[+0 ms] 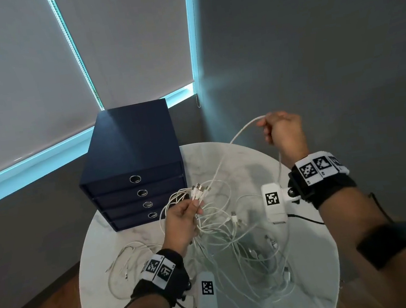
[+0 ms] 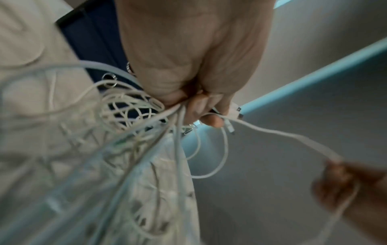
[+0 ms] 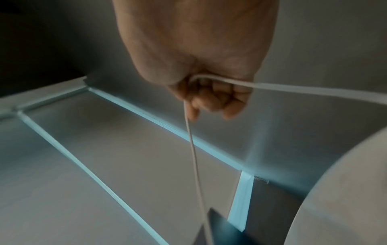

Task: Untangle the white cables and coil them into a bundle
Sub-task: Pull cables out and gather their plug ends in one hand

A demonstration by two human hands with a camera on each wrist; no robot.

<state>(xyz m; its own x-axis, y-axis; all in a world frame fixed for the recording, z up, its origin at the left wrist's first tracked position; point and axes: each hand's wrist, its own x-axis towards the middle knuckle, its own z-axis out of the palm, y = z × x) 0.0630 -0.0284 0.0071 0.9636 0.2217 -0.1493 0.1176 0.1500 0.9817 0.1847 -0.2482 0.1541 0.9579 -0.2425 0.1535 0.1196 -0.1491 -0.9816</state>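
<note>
A tangle of white cables lies loose on the round white table. My left hand is raised over the table's middle and grips a bunch of cable ends, with their plugs sticking out above its fingers. From that bunch a single white cable runs up and right to my right hand, which is lifted high beyond the table's far edge. The right hand's curled fingers hold that cable; its other part hangs down past the wrist.
A dark blue drawer box with several ring-pull drawers stands at the table's back left. A smaller heap of thin white cables lies at the table's left edge. Grey walls and window blinds rise behind, wooden floor below.
</note>
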